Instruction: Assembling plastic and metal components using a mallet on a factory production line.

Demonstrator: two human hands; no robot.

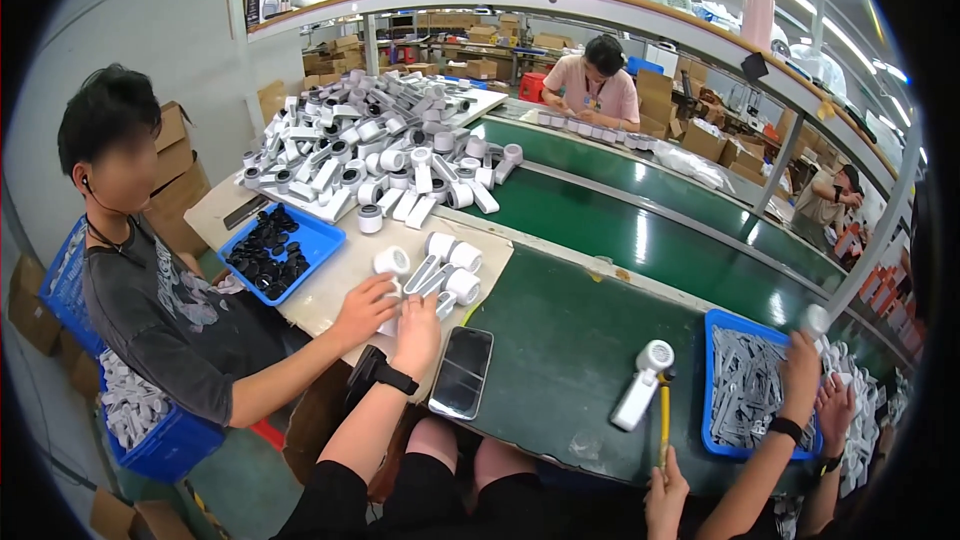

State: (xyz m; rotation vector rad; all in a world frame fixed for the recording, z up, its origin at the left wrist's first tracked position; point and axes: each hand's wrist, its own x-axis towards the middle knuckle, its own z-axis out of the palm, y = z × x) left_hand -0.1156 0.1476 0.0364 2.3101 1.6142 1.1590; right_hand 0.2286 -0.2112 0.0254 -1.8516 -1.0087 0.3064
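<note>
My left hand (416,333), with a black band on the wrist, reaches left, its fingers closed on a white handheld fan whose body is mostly covered. White handheld fans (462,286) lie grouped just beyond it, and a co-worker's hand (368,312) is close on its left. Low in the picture, my right hand (668,496) is wrapped round the yellow handle of a hammer (664,420). The dark hammer head is beside the round end of another handheld fan (640,387), which lies on the green table (560,340). I cannot tell whether they touch.
A phone (462,372) lies at the table's near edge. A blue tray (708,380) of grey parts stands right, where another person's hands (800,372) work. Left are a blue tray (338,232) of black parts and a large fan pile (370,140). A conveyor (600,215) runs behind.
</note>
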